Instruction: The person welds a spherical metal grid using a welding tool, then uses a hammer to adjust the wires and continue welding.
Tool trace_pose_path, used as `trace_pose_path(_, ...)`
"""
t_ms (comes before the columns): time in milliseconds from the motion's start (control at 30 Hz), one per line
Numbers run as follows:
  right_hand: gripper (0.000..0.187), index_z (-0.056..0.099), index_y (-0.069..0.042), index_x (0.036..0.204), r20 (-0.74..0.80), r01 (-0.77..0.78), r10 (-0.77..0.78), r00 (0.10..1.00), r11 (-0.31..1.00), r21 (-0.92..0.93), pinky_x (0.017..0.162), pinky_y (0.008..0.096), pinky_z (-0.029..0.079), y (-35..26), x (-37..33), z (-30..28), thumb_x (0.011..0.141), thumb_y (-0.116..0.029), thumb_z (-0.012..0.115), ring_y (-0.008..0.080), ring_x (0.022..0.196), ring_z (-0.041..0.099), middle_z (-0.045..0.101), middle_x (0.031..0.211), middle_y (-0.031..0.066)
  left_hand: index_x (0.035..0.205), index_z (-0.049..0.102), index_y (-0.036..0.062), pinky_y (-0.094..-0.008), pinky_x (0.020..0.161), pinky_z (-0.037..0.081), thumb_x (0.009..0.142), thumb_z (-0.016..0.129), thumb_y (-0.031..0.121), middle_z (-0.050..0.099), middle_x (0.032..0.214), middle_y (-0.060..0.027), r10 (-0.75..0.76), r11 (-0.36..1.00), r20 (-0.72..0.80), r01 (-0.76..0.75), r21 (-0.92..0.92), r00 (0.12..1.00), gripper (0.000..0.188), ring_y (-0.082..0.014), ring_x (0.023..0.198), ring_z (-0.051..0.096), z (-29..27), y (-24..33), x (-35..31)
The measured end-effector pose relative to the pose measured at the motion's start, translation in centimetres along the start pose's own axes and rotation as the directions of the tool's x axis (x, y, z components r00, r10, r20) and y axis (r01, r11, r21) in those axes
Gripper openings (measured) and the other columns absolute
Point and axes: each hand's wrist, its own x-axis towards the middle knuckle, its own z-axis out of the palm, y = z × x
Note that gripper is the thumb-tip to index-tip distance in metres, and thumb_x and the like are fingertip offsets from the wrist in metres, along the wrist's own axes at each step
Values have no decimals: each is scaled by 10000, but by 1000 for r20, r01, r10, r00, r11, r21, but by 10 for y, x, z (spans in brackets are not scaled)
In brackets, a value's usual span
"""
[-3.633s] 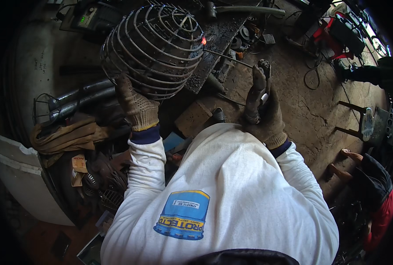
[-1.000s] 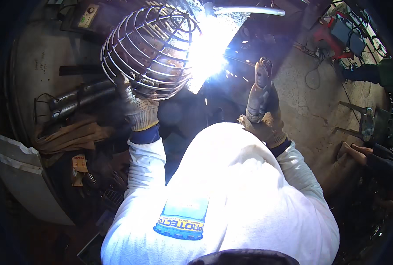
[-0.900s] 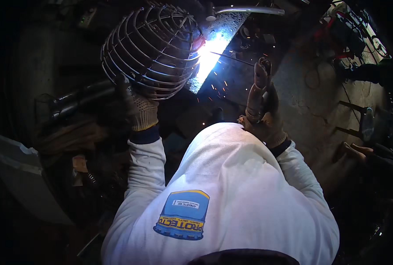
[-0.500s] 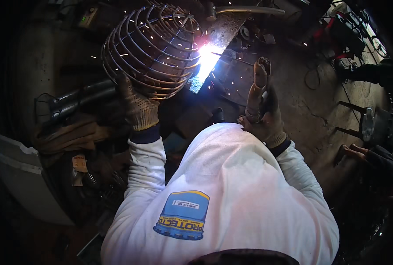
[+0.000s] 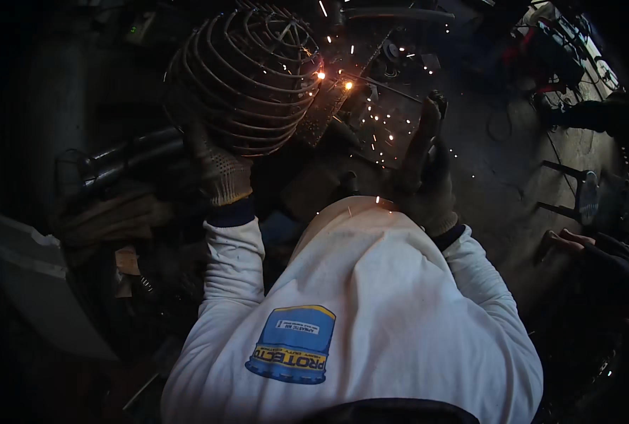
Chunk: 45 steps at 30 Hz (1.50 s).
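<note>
A round cage of bent metal rods (image 5: 247,88) sits at the upper left. My left hand (image 5: 222,169), in a dotted knit glove, grips the cage's lower left edge, its fingertips lost in shadow. My gloved right hand (image 5: 431,191) is closed around a welding electrode holder (image 5: 423,138). From the holder a thin electrode (image 5: 392,90) points left, with a glowing orange tip (image 5: 349,85). Another glowing spot (image 5: 321,75) marks the cage's right side, a small gap from the tip. Sparks fall between the cage and my right hand.
A metal plate (image 5: 319,121) lies beside the cage's right side, below a curved bar (image 5: 399,13). Dark pipes (image 5: 134,152) and brown cloth (image 5: 116,215) are at the left. A small stool (image 5: 584,198) and another person's foot (image 5: 568,242) appear at the right.
The bright white-blue arc has gone out and the scene has darkened. The electrode tip has drawn slightly away from the cage, leaving glowing spots. My left hand keeps its place on the cage.
</note>
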Motion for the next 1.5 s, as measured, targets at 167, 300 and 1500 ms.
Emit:
trace_pose_path(167,962,229,-35,1481,0,-87,87,996,996,-17,928,334,459,2,-5,-1,694,24,779,183,1117,537,501,1272,99,1471,402,146,-509,1134,362,931,600,489,367,1537,-99,23,999,-36,-21,35,999,670,-313,1382,387,-1,2,-6)
trace_pose_path(300,1027,187,-14,1504,51,-144,139,989,985,97,1080,399,354,-2,-5,-4,683,-39,804,248,1321,425,410,1449,149,1467,406,153,-514,1122,373,882,639,549,371,1531,-96,79,978,-134,-51,201,988,744,-320,1379,387,11,3,-14)
trace_pose_path(1500,1106,169,-38,1510,57,-60,66,996,993,-104,1068,370,387,-1,17,-9,633,-79,841,235,1222,508,474,1355,142,790,659,219,-209,454,454,836,732,508,662,703,89,-141,989,-679,69,-132,721,302,-55,518,570,-10,-39,-6)
